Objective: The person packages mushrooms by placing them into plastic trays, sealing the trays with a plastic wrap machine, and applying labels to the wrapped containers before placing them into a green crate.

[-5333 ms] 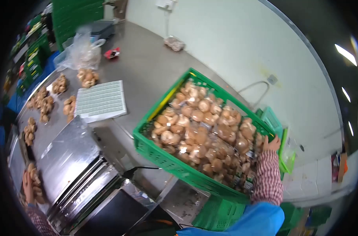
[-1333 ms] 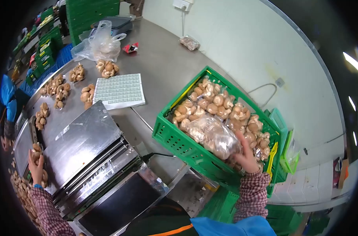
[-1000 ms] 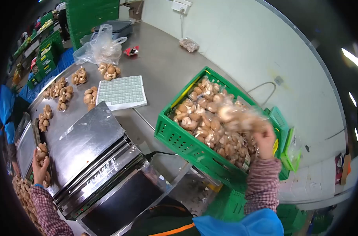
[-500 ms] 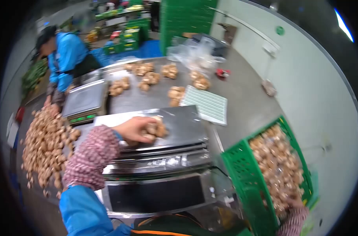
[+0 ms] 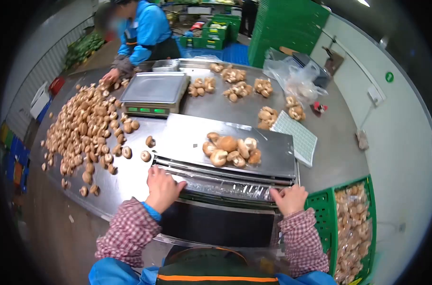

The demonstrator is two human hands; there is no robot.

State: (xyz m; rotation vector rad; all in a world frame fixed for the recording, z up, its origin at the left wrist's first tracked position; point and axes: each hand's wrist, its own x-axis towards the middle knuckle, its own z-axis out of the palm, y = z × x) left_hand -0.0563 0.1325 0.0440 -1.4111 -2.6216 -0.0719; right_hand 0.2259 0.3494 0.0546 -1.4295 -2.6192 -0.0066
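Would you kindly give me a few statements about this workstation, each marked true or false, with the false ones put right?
1. The left hand and the right hand are at opposite ends of the clear film. True.
2. No mushrooms lie on the metal plate. False: a group of mushrooms lies on the metal plate.
3. The scale shows lit green digits. True.
4. The big loose pile sits on top of the scale. False: the loose pile lies on the table, to the scale's left.
5. The green crate holds bagged mushrooms. True.
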